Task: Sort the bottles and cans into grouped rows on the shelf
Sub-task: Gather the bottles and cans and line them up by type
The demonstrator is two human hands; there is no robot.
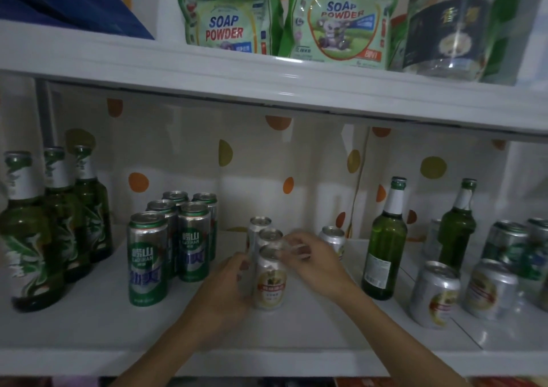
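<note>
Where the white lower shelf (89,336) carries the stock, we record a single file of three short silver cans running from mid-shelf toward the back wall: the front silver can (271,286), the middle silver can (268,236) and the rear silver can (258,223), all upright and touching or nearly so. We find the left hand (229,283) curled against the left side of the front silver can, gripping it. The right hand (314,257) lies over the tops of the front and middle cans; its fingers are blurred, and we cannot tell whether they hold anything. A fourth silver can (334,238) stands just behind that hand, apart from the file. Left of the file, a block of tall green cans (147,256) stands in two rows. Three green bottles (29,229) line the shelf's left edge. Toward the right edge we note a green bottle (385,247), a second green bottle (458,226), two loose silver cans (434,293) near the front edge and more green cans (510,238) behind them. The upper shelf (207,69) bears soap powder bags (225,25) and a clear jar (450,25).
</note>
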